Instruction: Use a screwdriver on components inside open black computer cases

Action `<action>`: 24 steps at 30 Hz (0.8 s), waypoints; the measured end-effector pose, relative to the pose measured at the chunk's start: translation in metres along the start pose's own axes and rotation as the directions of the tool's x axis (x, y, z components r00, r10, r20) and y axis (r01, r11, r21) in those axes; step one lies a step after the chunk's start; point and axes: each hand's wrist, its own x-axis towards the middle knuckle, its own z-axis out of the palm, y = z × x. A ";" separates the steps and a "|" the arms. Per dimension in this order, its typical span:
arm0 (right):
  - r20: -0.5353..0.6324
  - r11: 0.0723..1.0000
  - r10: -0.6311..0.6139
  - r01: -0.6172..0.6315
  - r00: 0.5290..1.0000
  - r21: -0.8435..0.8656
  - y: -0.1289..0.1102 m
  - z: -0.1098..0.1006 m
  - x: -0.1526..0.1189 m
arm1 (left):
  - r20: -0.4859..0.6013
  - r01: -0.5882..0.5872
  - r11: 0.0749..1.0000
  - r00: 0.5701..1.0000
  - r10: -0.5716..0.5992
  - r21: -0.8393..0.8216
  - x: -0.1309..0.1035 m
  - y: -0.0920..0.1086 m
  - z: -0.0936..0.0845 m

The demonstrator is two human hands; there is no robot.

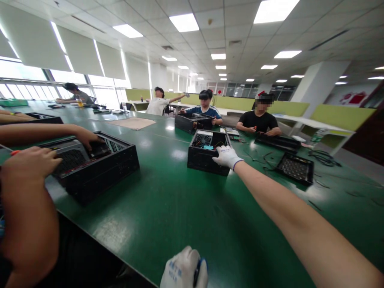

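Observation:
My right hand [225, 157], in a white glove, reaches out and grips the near right rim of a black computer case [207, 162]. A round fan [202, 140] and some coloured wires show inside that open-topped case. Low in the view, close to the table's front edge, my gloved left hand [183, 270] is closed around a small dark object [197, 272]. Most of this object is hidden by the fingers, so its kind cannot be told.
At left, a co-worker's bare hands work over a larger open computer case [99, 172] on the green table [156, 216]. Across from me stands another case [192, 122] by a seated person. On the right lie a black metal panel [295, 168] and cables [324, 158].

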 end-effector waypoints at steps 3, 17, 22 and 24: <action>-0.024 0.999 -0.048 0.048 0.999 0.001 -0.001 -0.005 -0.028 | 0.037 -0.008 0.999 0.999 0.010 -0.043 0.002 0.000 -0.001; -0.188 0.961 -0.252 0.268 0.949 0.066 -0.005 -0.040 -0.252 | 0.120 0.000 0.984 0.993 0.021 -0.176 0.009 0.006 -0.023; -0.277 0.933 -0.307 0.346 0.910 0.101 0.001 -0.051 -0.324 | 0.162 -0.037 0.968 0.984 0.079 -0.247 0.032 0.036 -0.066; -0.282 0.923 -0.319 0.365 0.905 0.125 0.003 -0.057 -0.346 | 0.160 -0.105 0.953 0.975 0.155 -0.284 0.049 0.054 -0.090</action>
